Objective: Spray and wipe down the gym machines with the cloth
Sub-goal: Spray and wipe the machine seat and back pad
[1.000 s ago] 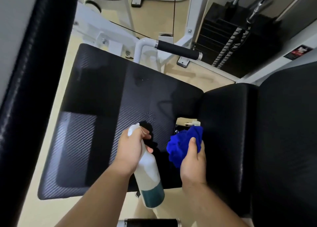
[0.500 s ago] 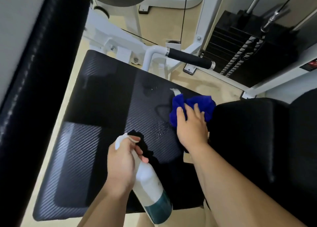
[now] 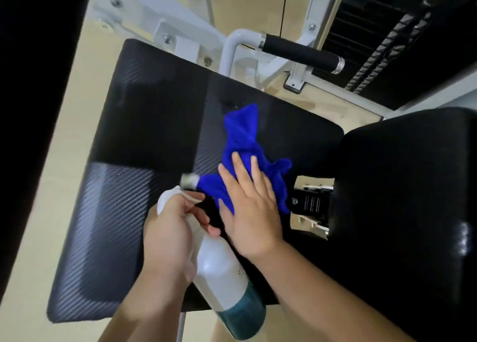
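Observation:
A black textured seat pad (image 3: 144, 176) of a gym machine fills the middle of the view, with small droplets on it. A blue cloth (image 3: 245, 140) lies spread on the pad. My right hand (image 3: 250, 207) presses flat on the cloth's near part, fingers apart. My left hand (image 3: 167, 236) grips the neck of a white spray bottle (image 3: 222, 272) with teal liquid at its bottom, a finger on the trigger, the nozzle pointing away over the pad.
A black back pad (image 3: 402, 212) stands to the right. A white frame arm with a black foam handle (image 3: 299, 52) lies beyond the seat, and a weight stack (image 3: 382, 50) sits at the upper right. A dark upright pad (image 3: 31, 109) borders the left. Beige floor (image 3: 51, 187) surrounds the seat.
My right hand has dragged the blue cloth from the seat's far right edge back toward me and the bottle. The cloth has spread out longer. My left hand holds the bottle as before.

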